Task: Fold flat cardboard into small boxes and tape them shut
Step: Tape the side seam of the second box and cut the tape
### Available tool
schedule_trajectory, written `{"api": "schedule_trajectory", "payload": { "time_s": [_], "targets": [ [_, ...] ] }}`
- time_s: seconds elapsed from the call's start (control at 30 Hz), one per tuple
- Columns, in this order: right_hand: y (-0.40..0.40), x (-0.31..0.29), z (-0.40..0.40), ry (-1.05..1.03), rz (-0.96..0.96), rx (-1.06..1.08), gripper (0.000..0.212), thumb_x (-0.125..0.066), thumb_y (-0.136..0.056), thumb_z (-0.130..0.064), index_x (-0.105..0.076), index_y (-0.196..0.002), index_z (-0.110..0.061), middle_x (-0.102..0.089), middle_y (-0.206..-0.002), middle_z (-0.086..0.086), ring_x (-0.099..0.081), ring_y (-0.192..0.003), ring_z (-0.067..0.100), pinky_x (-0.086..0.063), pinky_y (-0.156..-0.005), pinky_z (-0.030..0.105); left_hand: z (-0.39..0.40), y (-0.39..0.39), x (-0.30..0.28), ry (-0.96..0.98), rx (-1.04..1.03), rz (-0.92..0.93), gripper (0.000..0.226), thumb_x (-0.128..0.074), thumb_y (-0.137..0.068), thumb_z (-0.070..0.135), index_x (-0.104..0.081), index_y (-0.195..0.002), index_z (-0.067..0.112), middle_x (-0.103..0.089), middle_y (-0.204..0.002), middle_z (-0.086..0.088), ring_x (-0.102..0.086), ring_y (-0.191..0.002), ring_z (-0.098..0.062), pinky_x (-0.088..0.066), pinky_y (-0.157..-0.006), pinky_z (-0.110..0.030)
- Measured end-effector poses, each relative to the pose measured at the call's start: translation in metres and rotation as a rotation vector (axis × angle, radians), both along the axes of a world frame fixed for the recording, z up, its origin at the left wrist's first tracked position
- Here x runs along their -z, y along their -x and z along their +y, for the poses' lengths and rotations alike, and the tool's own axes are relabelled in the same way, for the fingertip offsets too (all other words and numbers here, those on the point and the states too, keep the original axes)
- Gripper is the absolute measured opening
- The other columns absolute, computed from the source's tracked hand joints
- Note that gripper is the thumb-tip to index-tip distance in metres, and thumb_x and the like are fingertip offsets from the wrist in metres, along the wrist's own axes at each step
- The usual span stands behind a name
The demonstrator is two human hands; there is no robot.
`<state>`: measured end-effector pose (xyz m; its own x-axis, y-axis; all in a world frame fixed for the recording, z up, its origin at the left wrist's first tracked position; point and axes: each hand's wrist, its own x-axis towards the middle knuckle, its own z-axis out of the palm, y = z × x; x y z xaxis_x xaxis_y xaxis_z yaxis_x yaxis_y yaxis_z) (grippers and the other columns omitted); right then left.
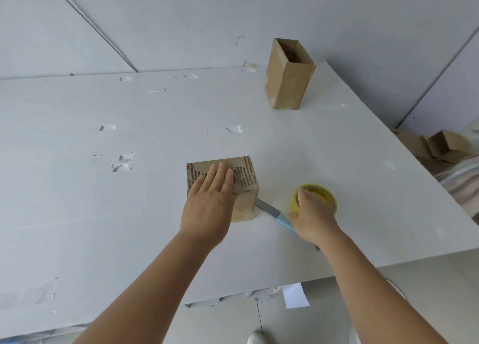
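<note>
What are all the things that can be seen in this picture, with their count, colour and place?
small box: 1, brown, table centre, under the left hand.
tall box: 1, brown, open top, far side of the table.
tape roll: 1, yellow, right of the small box.
knife: 1, grey blade, blue handle, between the small box and the tape roll.
table: 1, white, with stuck tape scraps.
cardboard pile: brown, count unclear, beyond the table's right edge.
paper slip: 1, white, below the table's near edge.
left hand: 1, flat on the small box.
right hand: 1, gripping the tape roll.
</note>
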<state>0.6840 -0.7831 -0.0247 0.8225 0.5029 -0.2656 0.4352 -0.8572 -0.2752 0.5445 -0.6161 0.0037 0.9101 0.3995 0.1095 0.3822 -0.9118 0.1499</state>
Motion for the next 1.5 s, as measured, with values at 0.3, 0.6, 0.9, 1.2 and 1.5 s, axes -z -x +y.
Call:
{"api": "schedule_trajectory", "payload": {
  "time_s": [0.3, 0.6, 0.9, 1.2, 1.5],
  "targets": [
    [-0.012, 0.013, -0.027, -0.086, -0.017, 0.06, 0.026, -0.046, -0.087, -0.005, -0.062, -0.093, -0.024, -0.059, -0.082, 0.006, -0.056, -0.087, 0.033, -0.036, -0.06, 0.03, 0.001, 0.0, 0.0, 0.034, 0.002, -0.047, 0.055, -0.022, -0.103, 0.034, -0.008, -0.153, 0.017, 0.001, -0.16, 0.002, 0.005, -0.147, -0.012, 0.0, -0.117, -0.028],
    [0.0, -0.064, 0.005, -0.918, 0.17, 0.167, 0.018, -0.055, -0.084, -0.015, -0.069, -0.086, -0.027, -0.073, -0.085, -0.009, -0.066, -0.085, 0.013, -0.051, -0.079, 0.029, 0.004, -0.001, 0.002, 0.095, 0.014, -0.134, 0.07, -0.009, -0.092, 0.048, -0.03, -0.149, 0.013, -0.021, -0.158, -0.001, -0.012, -0.147, -0.015, -0.011, -0.116, -0.028],
    [0.032, -0.098, 0.064, -1.239, 0.333, -0.012, 0.034, -0.056, -0.089, 0.0, -0.067, -0.092, -0.032, -0.073, -0.089, -0.02, -0.067, -0.09, -0.001, -0.051, -0.077, 0.014, 0.006, 0.0, -0.008, 0.427, -0.047, -0.397, 0.049, -0.055, -0.091, 0.019, -0.046, -0.139, 0.02, -0.049, -0.137, 0.012, -0.047, -0.124, -0.011, -0.034, -0.094, -0.016],
    [0.057, -0.077, 0.092, -1.105, 0.257, -0.062, 0.021, -0.058, -0.087, -0.013, -0.067, -0.092, -0.031, -0.073, -0.09, -0.017, -0.068, -0.09, 0.008, -0.053, -0.089, 0.044, 0.009, 0.009, -0.028, 1.154, -0.274, -0.762, 0.033, -0.057, -0.09, 0.005, -0.07, -0.112, 0.026, -0.073, -0.102, 0.01, -0.066, -0.101, -0.004, -0.049, -0.094, -0.026],
    [0.061, -0.07, 0.098, -1.111, 0.197, -0.044, 0.018, -0.06, -0.088, -0.014, -0.067, -0.1, -0.025, -0.073, -0.094, -0.018, -0.066, -0.092, -0.003, -0.054, -0.088, 0.035, 0.009, 0.002, -0.03, 1.207, -0.481, -0.864, 0.006, -0.072, -0.082, 0.014, -0.076, -0.084, 0.018, -0.075, -0.08, 0.004, -0.071, -0.081, -0.011, -0.054, -0.076, -0.026]
  ]
}}
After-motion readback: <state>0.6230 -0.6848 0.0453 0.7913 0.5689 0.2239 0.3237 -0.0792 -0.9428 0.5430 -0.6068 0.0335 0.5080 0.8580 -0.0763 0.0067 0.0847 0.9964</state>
